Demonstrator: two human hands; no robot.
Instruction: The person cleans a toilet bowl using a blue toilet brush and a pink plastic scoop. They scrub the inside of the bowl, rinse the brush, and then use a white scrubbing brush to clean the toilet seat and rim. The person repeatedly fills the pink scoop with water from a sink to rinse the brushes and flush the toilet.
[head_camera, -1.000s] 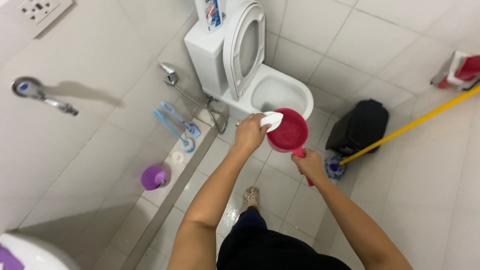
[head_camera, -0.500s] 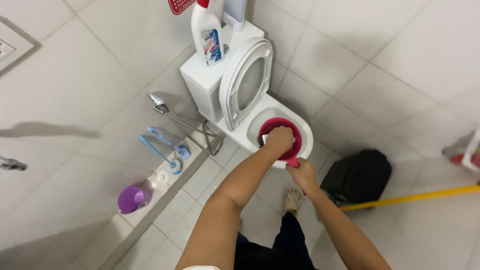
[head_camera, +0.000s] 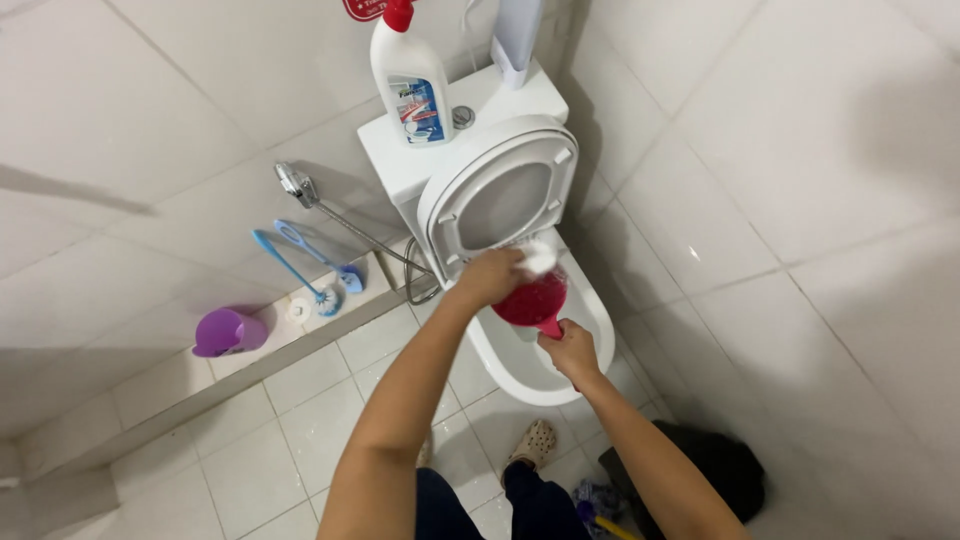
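Compared with half a second ago, we are leaning in closer over the toilet (head_camera: 590, 345), so the bowl, the raised seat (head_camera: 500, 200) and the cistern are filling more of the head view, and the black bag (head_camera: 725, 465) is sitting lower at our right. The red scoop (head_camera: 533, 298) is hanging over the back of the bowl now, nearer the hinge than before, and it is showing us its dotted outer wall rather than its open mouth.

Our right hand (head_camera: 568, 350) is gripping the scoop's handle from below, fingers wrapped closed around it, just in front of the scoop's body. Our left hand (head_camera: 490, 276) is pressing a white cloth (head_camera: 540, 258) against the scoop's upper rim, fingers curled tight on the cloth, so the scoop is lying between our two hands and touching both.

On the cistern a white bottle with a red cap (head_camera: 410, 70) is standing upright. To our left, two blue brushes (head_camera: 300, 262) are leaning on the ledge near a purple cup (head_camera: 228, 332), and a chrome spray hose (head_camera: 345, 215) is hanging along the wall.
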